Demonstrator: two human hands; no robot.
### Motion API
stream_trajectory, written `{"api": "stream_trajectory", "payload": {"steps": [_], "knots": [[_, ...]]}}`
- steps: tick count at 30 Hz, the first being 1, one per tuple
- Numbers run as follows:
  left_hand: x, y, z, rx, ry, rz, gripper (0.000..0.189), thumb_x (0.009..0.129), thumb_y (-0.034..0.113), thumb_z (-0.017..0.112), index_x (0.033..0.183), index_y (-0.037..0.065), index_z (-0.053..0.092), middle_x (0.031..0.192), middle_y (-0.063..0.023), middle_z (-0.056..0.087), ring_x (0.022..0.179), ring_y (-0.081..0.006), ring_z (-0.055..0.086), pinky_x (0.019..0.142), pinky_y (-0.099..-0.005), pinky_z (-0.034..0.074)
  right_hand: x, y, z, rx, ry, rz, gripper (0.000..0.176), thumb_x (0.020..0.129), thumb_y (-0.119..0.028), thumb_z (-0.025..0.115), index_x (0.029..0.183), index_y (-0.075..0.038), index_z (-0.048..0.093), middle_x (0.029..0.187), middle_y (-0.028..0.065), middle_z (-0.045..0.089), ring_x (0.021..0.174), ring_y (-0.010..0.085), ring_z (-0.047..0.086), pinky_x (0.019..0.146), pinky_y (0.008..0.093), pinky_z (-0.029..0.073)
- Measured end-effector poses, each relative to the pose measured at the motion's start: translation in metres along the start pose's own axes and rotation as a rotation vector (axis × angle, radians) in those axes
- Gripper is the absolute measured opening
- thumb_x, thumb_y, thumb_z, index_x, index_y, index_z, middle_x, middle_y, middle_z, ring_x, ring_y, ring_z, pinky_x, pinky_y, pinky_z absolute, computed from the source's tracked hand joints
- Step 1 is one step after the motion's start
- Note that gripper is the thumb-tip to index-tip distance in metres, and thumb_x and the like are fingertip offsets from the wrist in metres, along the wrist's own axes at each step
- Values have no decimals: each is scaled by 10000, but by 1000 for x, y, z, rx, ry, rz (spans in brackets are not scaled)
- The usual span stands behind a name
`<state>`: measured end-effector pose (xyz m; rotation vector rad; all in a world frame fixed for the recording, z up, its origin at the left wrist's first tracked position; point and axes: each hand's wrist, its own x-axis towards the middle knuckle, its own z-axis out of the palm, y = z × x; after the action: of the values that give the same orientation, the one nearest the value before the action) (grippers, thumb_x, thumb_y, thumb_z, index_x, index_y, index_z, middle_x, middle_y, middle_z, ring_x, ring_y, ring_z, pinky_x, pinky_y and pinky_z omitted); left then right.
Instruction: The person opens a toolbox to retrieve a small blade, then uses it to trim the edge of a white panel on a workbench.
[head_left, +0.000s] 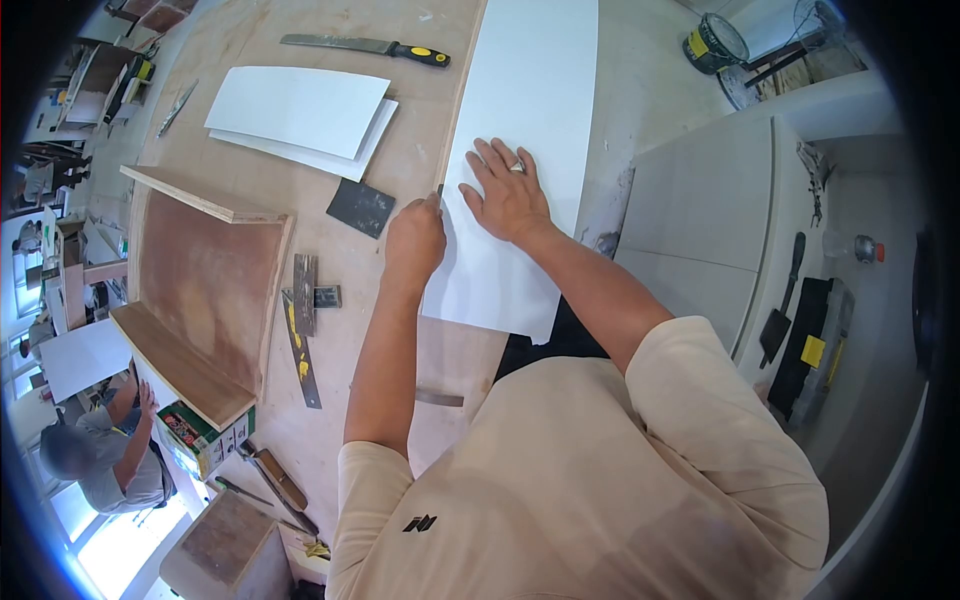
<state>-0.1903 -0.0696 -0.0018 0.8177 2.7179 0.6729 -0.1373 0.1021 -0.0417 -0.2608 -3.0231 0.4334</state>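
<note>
A long white sheet (515,270) runs away from my body, lying over the tan work surface. My right hand (505,190) rests flat on it, palm down with fingers spread and a ring on one finger. My left hand (415,238) is closed at the sheet's left edge, around a small dark tool (440,189) of which only the tip shows. Just left of that hand lies a dark square piece (361,207). Beyond it are folded white sheets (298,108), and a saw-like blade with a black and yellow handle (421,54) lies farther back.
A wooden tray-like frame (210,250) stands at left, with a metal piece (306,295) and a yellow-marked blade (301,350) beside it. A co-worker (110,450) is at far left. White cabinets (700,210), a bucket (715,44) and a black toolbox (803,345) are at right.
</note>
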Motion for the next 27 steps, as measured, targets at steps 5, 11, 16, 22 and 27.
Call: {"api": "stream_trajectory", "payload": {"steps": [5, 11, 16, 22, 27], "knots": [[-3, 1, -1, -3, -1, 2, 275, 901, 45, 623, 1155, -42, 681, 931, -262, 684, 878, -438, 673, 789, -493, 539, 0, 0, 0, 0, 13, -7, 536, 1016, -419, 475, 1446, -102, 514, 1578, 70, 397, 1486, 233, 296, 1224, 485, 166], [-7, -3, 0, 24, 5, 45, 247, 923, 43, 574, 1130, -42, 678, 923, -249, 688, 861, -414, 690, 765, -484, 552, -1, 0, 0, -3, 1, -1, 540, 1020, -422, 463, 1454, -104, 504, 1584, 65, 387, 1489, 228, 289, 1227, 484, 160], [-10, -3, -1, 24, 0, 41, 249, 923, 44, 574, 1134, -43, 676, 932, -247, 688, 864, -414, 688, 768, -487, 552, 0, 0, 0, -19, -24, 7, 545, 1027, -428, 443, 1465, -108, 494, 1593, 59, 372, 1493, 223, 279, 1232, 482, 152], [-14, -7, 0, 19, -2, 29, 271, 911, 44, 612, 1157, -49, 678, 911, -250, 682, 853, -427, 675, 767, -484, 542, 0, 0, 2, -21, -18, 8, 543, 1029, -426, 440, 1465, -107, 494, 1595, 58, 370, 1493, 226, 280, 1231, 485, 153], [-18, -5, 0, 18, 1, 34, 270, 911, 38, 609, 1155, -56, 676, 909, -254, 680, 847, -423, 674, 764, -482, 540, -1, 0, 2, -10, -5, 1, 540, 1023, -424, 453, 1458, -107, 500, 1590, 62, 379, 1491, 229, 286, 1227, 493, 157]]}}
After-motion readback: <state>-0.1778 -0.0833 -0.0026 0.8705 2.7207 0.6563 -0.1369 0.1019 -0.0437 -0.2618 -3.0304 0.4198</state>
